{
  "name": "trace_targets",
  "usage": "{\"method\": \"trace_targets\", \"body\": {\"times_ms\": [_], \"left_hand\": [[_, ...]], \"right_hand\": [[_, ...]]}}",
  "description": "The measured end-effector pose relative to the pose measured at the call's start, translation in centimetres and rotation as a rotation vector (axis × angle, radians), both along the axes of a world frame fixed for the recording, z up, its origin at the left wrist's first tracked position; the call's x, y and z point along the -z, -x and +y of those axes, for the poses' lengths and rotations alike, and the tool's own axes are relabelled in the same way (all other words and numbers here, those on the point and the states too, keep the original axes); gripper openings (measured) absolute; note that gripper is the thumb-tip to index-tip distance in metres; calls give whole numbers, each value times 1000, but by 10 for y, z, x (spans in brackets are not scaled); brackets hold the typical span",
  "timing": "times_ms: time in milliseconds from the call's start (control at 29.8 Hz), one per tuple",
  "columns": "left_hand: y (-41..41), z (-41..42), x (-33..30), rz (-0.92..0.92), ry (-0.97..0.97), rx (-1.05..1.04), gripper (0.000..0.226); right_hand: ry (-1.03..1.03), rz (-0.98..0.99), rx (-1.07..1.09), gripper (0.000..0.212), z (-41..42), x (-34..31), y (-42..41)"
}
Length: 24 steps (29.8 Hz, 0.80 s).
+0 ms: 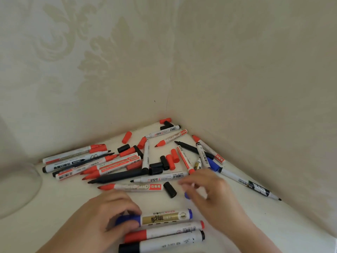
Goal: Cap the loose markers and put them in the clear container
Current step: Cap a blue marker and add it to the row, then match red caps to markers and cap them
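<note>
Plainly the blue-capped marker (155, 217) is light, rigid, slick, prone to rolling; left hand (102, 218) pinches its cap; right hand (209, 190) hovers blurred, fingers loosely curled, seemingly empty.

Loose markers (138, 172) lie behind three capped markers (164, 230), container (18, 189) left.

loose uncapped markers (116, 168) beside scattered caps (169, 189)
</note>
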<state>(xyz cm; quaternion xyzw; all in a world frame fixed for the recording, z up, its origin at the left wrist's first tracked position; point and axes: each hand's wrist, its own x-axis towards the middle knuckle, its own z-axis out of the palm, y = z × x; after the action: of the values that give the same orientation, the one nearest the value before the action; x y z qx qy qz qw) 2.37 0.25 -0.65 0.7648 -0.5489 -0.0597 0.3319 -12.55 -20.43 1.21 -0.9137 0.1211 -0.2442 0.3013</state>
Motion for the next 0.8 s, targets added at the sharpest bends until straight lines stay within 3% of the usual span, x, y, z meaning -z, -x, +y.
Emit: {"method": "trace_targets", "body": {"times_ms": [201,302,436,503,603,804], "left_hand": [[-4,3,-4,-56,-3,-47,33],[-9,8,-8,-48,27,-132,41],[-19,13,-12,-57,49,-245,19],[-24,16,-12,-57,75,-294,23],[-32,18,-9,-43,133,-376,50],[-39,23,-13,15,186,-435,58]], "right_hand": [[-251,-110,464,36,-34,-5,8],[-285,-67,469,40,-38,-4,7],[-285,-11,441,42,-36,-14,5],[-205,71,397,38,-37,-26,3],[-11,314,263,35,-41,-45,-14],[565,579,-16,55,-62,-44,-60]]}}
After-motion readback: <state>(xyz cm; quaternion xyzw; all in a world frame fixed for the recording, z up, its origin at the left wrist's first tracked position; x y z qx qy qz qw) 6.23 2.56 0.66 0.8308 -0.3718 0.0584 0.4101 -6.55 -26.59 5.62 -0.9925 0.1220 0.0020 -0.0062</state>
